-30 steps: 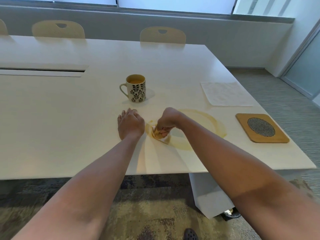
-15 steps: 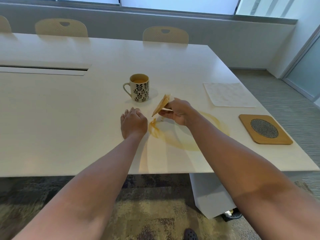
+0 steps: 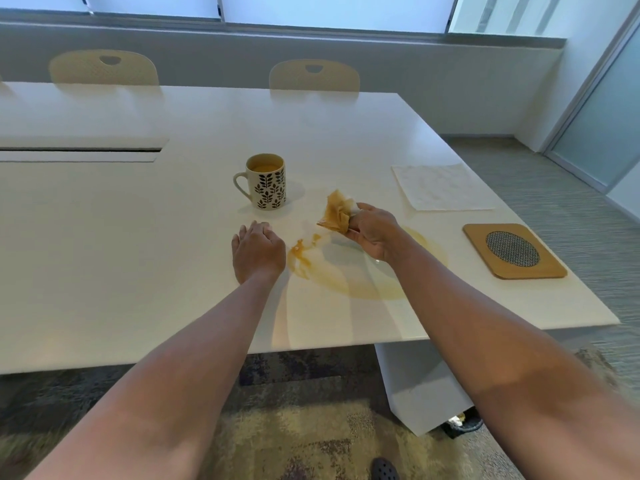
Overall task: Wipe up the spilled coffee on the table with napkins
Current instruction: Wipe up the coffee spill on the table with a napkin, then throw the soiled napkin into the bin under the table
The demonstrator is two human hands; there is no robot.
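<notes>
A brown coffee spill (image 3: 349, 277) spreads over the white table (image 3: 138, 254) near its front edge, with darker blotches at its left end. My right hand (image 3: 372, 233) holds a crumpled, coffee-soaked napkin (image 3: 336, 213) lifted above the spill. My left hand (image 3: 258, 251) rests palm down on the table just left of the spill, holding nothing. A clean white napkin (image 3: 440, 187) lies flat at the right of the table.
A leaf-patterned mug (image 3: 266, 181) with coffee in it stands behind my left hand. A wooden trivet (image 3: 514, 251) with a mesh centre lies near the right edge. Two chairs (image 3: 313, 76) stand behind the table. A slot (image 3: 79, 150) runs along the table's left part.
My right hand has lifted the soaked napkin off the spill and carried it up and to the right. My left hand stays in place on the table.
</notes>
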